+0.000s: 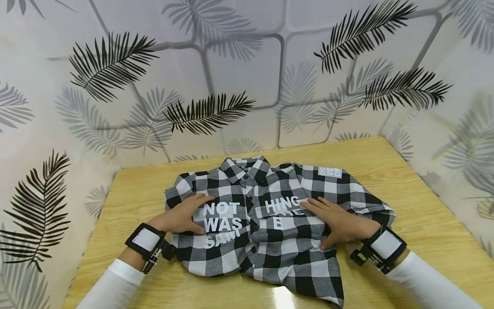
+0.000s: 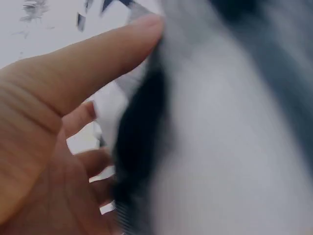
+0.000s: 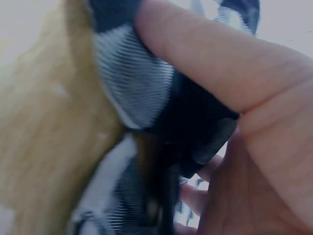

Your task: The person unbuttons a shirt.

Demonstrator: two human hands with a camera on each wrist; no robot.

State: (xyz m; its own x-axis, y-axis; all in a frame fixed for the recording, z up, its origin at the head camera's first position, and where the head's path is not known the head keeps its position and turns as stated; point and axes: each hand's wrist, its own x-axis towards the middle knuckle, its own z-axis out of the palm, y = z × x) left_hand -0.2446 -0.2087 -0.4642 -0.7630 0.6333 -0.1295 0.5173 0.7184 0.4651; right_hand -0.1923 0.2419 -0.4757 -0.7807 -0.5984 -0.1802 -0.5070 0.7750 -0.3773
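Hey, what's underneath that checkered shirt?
The checkered shirt lies on a wood-grain table, which shows around its edges. The cloth covers the surface directly beneath, so whether anything else is under there can't be seen.

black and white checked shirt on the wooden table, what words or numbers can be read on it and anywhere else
"NOT", "WAS", "SAM": white print on the black-and-white checked cloth shirt, near the left hand; last line folded.
"HING", "THE", "E": white print near the right hand; "THE" partly folded away.
White sleeve patch: too small to read surely.
Black white-faced wrist devices: nothing legible.
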